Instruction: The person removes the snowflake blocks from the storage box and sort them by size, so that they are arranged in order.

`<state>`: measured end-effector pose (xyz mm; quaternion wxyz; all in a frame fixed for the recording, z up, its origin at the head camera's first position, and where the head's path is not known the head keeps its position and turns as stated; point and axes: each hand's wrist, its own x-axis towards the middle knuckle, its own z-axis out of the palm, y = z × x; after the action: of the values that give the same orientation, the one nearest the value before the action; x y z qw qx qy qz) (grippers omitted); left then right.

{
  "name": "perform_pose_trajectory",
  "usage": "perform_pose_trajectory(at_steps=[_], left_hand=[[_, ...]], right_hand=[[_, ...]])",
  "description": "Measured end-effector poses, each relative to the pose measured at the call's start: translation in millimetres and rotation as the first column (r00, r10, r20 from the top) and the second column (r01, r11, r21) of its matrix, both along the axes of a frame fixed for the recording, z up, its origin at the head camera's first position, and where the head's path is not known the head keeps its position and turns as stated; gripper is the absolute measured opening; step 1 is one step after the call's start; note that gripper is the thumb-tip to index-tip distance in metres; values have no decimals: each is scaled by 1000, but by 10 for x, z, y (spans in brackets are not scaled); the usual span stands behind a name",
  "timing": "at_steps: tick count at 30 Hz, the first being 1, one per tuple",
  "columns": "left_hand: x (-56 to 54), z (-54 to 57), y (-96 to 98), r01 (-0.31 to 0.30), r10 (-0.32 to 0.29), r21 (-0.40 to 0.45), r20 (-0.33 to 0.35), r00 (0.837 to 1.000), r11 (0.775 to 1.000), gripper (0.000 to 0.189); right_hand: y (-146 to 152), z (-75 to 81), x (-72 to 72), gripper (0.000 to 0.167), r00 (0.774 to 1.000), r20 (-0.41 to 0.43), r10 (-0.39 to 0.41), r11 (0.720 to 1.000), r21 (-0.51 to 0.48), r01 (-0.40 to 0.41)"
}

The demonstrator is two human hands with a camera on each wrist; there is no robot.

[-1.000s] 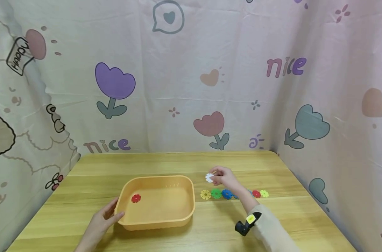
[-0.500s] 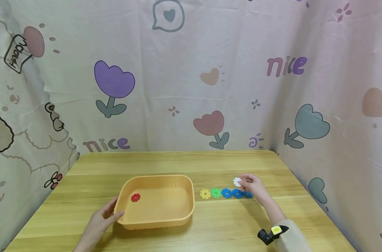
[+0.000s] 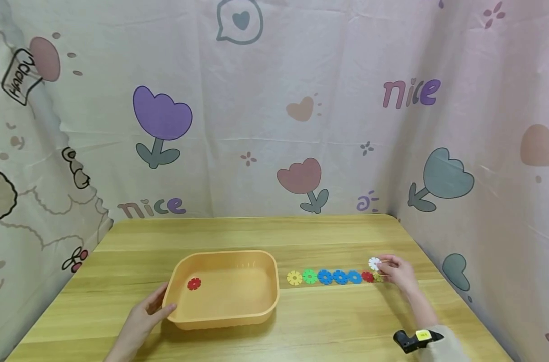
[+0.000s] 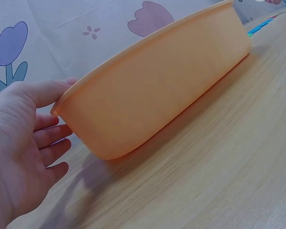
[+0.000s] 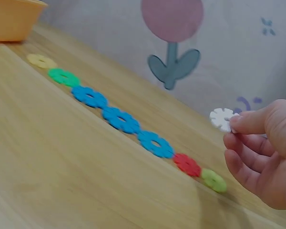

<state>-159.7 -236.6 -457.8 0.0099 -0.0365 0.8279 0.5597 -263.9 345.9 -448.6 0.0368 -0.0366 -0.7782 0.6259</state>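
Between thumb and fingers, my right hand (image 3: 401, 274) pinches a white notched snowflake disc (image 5: 222, 119), held above the table at the right end of a row of discs. From left to right the row runs yellow disc (image 3: 294, 278), green disc (image 3: 309, 276), three blue discs (image 5: 120, 119), red disc (image 5: 186, 164) and yellow-green disc (image 5: 213, 180). In the head view the right hand partly covers the last one. My left hand (image 3: 141, 319) grips the left end of an orange plastic basin (image 4: 167, 76), thumb at the rim. Inside the basin lies another red disc (image 3: 194, 284).
The basin stands on the wooden table (image 3: 238, 347), left of the row. A patterned curtain (image 3: 238, 115) hangs behind the table and along both sides. A black wrist camera (image 3: 417, 340) is strapped to the right wrist.
My right hand has carried the white disc rightward along the row, from above the yellow and green discs to the row's right end. The left hand stays on the basin.
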Motion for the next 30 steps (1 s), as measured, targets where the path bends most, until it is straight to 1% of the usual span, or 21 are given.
perform_pose_trajectory(at_steps=[1, 2, 5, 8, 11, 13, 16, 19, 24, 30], left_hand=[[1, -3, 1, 1, -1, 5, -1, 1000, 1000, 70], [-1, -2, 4, -1, 1, 9, -3, 1000, 1000, 70], [-1, -11, 3, -1, 1, 16, -4, 1000, 1000, 70], [-3, -11, 3, -3, 3, 17, -9, 1000, 1000, 70], [-7, -5, 2, -3, 4, 15, -11, 1000, 1000, 69], [-6, 0, 0, -2, 2, 19, -7, 1000, 1000, 70], [-3, 5, -6, 5, -5, 26, 4, 1000, 1000, 71], [-3, 9, -7, 2, -2, 19, 2, 1000, 1000, 70], [-11, 10, -7, -4, 5, 12, -4, 1000, 1000, 71], [-5, -2, -7, 3, -3, 25, 3, 1000, 1000, 70]], right_hand=[[40, 2, 0, 35, 1000, 9, -16, 1000, 13, 16], [64, 7, 3, 36, 999, 12, -45, 999, 23, 45], [173, -21, -2, 29, 998, 6, -61, 998, 12, 61], [248, -54, -1, 32, 994, 28, -102, 995, 12, 102], [305, -89, 9, 37, 987, 60, -147, 988, 60, 144], [341, -121, 10, 36, 981, 76, -177, 981, 93, 170], [374, -161, 7, 33, 973, 78, -217, 968, 143, 204], [391, -191, -13, 34, 970, 75, -231, 955, 209, 211], [399, -229, -72, 29, 971, 70, -230, 924, 327, 196], [383, -242, -80, 24, 967, 49, -249, 893, 399, 210]])
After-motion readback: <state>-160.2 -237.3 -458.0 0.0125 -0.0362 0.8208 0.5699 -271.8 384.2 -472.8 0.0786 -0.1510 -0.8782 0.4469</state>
